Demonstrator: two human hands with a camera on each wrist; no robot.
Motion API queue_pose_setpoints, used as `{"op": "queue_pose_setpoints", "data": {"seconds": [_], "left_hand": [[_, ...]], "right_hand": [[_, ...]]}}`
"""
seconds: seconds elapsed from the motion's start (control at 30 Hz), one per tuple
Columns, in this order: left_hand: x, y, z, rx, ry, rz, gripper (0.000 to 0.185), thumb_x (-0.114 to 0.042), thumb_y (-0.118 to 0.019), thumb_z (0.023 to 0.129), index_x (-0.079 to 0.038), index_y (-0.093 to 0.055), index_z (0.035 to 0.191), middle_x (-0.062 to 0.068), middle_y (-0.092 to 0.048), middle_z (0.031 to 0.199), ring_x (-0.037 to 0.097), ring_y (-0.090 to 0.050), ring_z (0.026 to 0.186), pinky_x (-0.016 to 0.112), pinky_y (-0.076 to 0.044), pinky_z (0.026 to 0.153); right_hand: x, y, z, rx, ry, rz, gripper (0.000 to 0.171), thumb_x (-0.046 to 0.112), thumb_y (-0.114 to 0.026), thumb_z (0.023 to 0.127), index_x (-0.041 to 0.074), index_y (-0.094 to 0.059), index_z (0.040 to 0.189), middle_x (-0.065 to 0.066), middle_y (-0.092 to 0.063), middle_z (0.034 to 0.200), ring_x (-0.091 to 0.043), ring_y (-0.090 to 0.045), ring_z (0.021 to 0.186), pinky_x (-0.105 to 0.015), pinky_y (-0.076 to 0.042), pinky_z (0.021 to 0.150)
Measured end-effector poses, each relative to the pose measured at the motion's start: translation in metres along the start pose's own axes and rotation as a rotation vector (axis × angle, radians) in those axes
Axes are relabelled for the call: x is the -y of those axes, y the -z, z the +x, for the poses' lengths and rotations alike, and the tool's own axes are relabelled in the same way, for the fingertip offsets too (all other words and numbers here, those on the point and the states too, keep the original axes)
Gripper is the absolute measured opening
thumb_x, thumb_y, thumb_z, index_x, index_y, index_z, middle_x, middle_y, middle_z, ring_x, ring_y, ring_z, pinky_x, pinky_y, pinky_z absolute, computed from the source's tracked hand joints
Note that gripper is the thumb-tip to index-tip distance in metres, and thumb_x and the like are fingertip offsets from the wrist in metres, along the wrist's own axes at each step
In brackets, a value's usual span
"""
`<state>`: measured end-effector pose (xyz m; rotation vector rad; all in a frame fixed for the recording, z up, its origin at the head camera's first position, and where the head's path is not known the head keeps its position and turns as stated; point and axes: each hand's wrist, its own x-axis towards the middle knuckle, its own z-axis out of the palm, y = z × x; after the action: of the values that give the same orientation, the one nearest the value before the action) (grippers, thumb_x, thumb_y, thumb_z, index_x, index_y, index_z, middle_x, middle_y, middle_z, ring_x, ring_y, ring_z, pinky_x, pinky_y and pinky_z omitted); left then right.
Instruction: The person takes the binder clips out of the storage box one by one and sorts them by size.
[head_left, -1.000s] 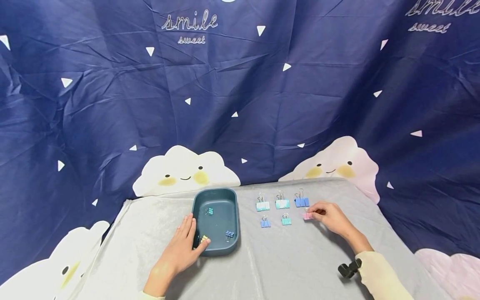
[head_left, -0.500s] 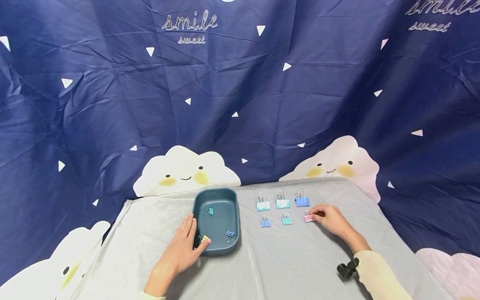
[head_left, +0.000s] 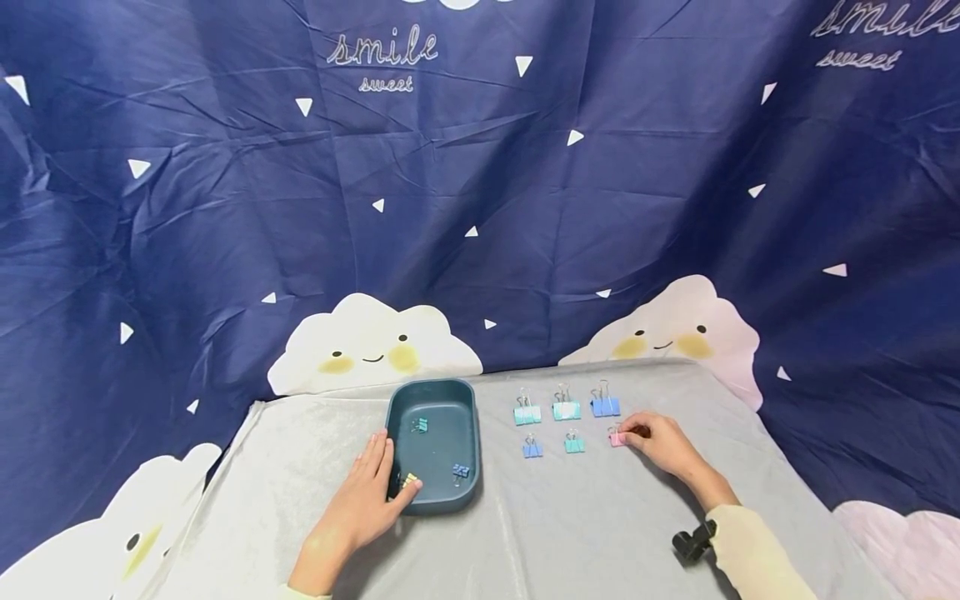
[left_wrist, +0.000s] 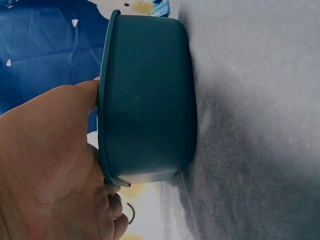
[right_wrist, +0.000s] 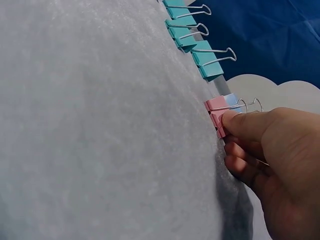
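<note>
My right hand (head_left: 663, 450) pinches a small pink binder clip (head_left: 617, 438) between thumb and fingers, at the right end of the front row of clips. The right wrist view shows the thumb on the face of this pink clip (right_wrist: 216, 104), its wire handles pointing away. Beside it in that row stand a small teal clip (head_left: 574, 446) and a small blue clip (head_left: 532, 450). My left hand (head_left: 348, 504) rests on the near left corner of a dark teal box (head_left: 438, 450), fingers straight along the left rim and thumb over the near rim.
Behind the front row stand two larger teal-and-white clips (head_left: 527, 415) and a larger blue clip (head_left: 606, 407). Inside the box lie a teal clip (head_left: 420, 426), a dark blue clip (head_left: 461, 471) and a yellow clip (head_left: 408, 480). A dark blue curtain (head_left: 525, 208) hangs behind the grey cloth (head_left: 570, 533).
The right hand has shifted the pink clip slightly right and nearer, and more of the clip's face shows. The left hand keeps its place on the box.
</note>
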<state>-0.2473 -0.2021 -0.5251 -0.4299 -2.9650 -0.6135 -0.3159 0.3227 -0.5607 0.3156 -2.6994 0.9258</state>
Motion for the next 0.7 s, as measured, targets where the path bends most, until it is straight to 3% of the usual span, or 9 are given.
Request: {"op": "queue_pose_setpoints", "data": {"seconds": [0.4,0.7], "left_hand": [[-0.0002,0.0003,-0.0005,0.004,0.004,0.003,0.093,-0.057,-0.058,0.105,0.009,-0.029,0.164,0.025,-0.019,0.176,0.042,-0.017,0.165,0.06,-0.022,0.133],[-0.0012,0.0016,-0.0004,-0.004,-0.007,0.001,0.093,-0.057,-0.059,0.104,0.01,-0.031,0.163,0.025,-0.02,0.176,0.042,-0.018,0.165,0.06,-0.023,0.133]], "right_hand": [[0.0018,0.0008,-0.0009,0.022,-0.03,0.002,0.007,0.012,-0.082,0.093,0.007,-0.079,0.097,-0.004,-0.076,0.096,-0.01,-0.062,0.084,-0.03,-0.053,0.075],[0.0024,0.0017,-0.0014,0.028,-0.052,0.021,0.005,0.008,-0.079,0.094,0.009,-0.079,0.099,-0.005,-0.076,0.096,-0.013,-0.063,0.085,-0.03,-0.053,0.075]]}}
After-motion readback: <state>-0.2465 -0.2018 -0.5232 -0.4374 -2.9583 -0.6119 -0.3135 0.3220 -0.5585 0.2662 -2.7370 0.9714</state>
